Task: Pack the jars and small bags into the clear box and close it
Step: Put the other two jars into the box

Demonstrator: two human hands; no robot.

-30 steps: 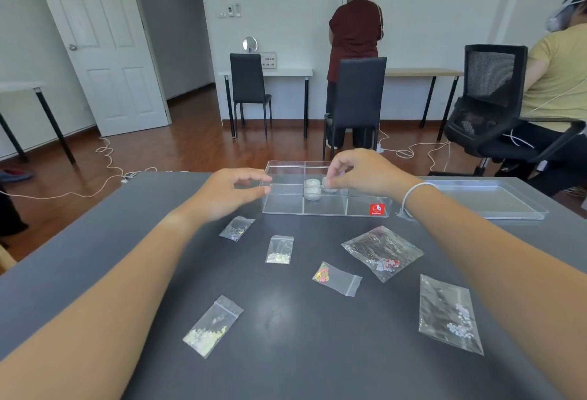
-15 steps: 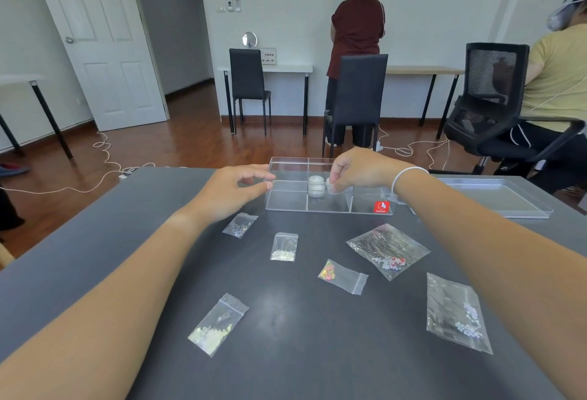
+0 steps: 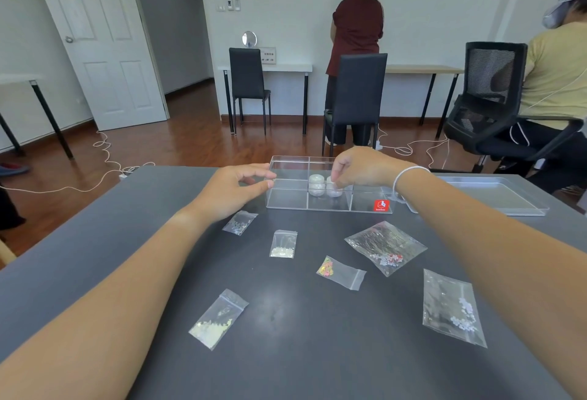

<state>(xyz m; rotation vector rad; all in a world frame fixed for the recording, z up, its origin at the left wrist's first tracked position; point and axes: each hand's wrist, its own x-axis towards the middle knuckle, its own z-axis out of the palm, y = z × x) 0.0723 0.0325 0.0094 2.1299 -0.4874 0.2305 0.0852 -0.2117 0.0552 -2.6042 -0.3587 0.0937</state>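
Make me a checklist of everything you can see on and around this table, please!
Surface: dark grey table.
Job's things: clear box open, two white jars in its middle compartment; six small bags loose on the table; lid lying right of the box.
Clutter: nothing seen.
Grippers: left hand at the box's left end; right hand on the right jar.
Cables: white cords on the floor.
Surroundings: chairs, two people, door.

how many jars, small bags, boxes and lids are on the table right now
jars: 2, both inside the clear box
small bags: 6, all loose on the table
clear box: 1
lid: 1
total: 10
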